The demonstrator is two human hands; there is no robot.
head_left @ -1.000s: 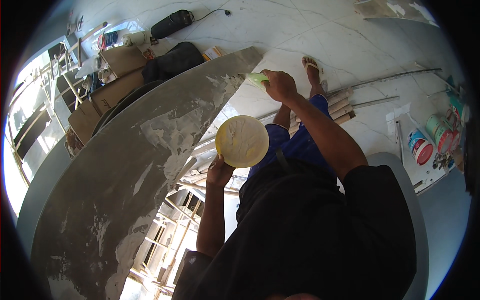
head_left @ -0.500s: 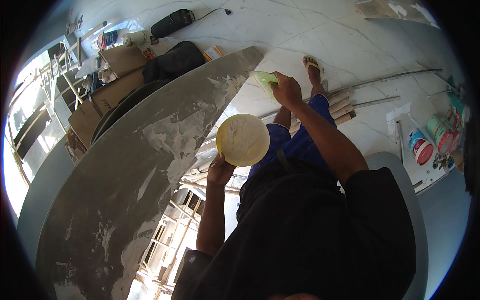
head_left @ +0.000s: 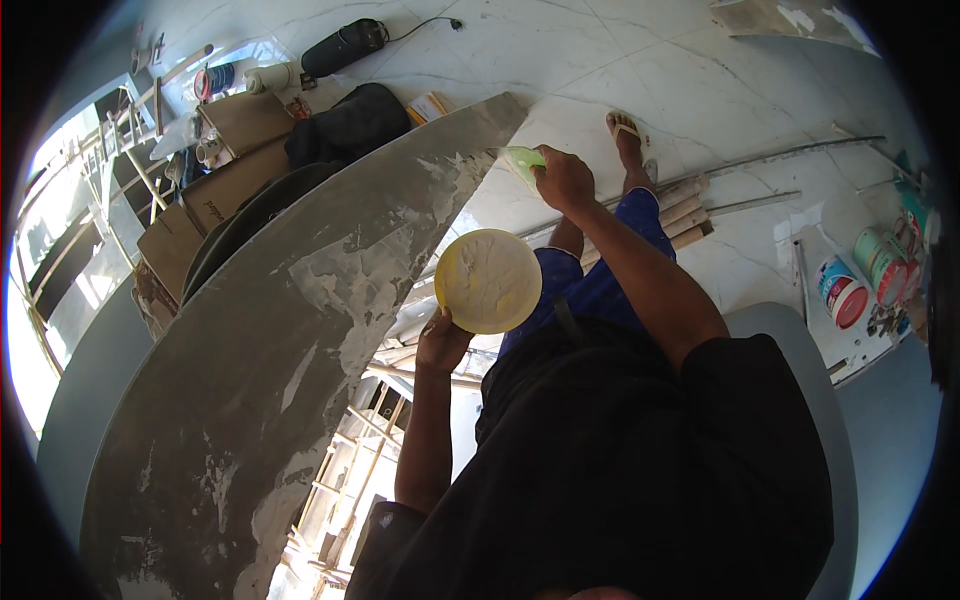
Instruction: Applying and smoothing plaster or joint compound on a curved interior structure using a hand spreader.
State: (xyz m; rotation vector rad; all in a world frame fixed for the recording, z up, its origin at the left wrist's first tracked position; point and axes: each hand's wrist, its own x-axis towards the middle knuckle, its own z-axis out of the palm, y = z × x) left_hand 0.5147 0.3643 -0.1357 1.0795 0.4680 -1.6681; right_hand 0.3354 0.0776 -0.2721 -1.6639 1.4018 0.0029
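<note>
My right hand [head_left: 563,178] grips a pale green scraper [head_left: 522,163], its blade at the patched edge of a long curved grey surface [head_left: 208,400] near that surface's upper tip. Pale filler is smeared along the edge and in patches. My left hand [head_left: 440,340] holds a round yellow dish [head_left: 488,278] with off-white paste spread in it, just right of the curved edge and below my right hand.
Cardboard boxes [head_left: 242,122], a black cloth [head_left: 348,132] and a black cylindrical bag [head_left: 342,47] lie beyond the curved surface. Boards [head_left: 682,220] lie behind my legs on marble tiles [head_left: 640,50]; paint buckets [head_left: 850,298] are at right. Bright scaffolding [head_left: 70,230] shows at far left and below.
My right hand and the scraper shifted slightly right and down, then back toward the edge. My left hand and dish moved a little right. The curved surface appears shifted slightly right.
</note>
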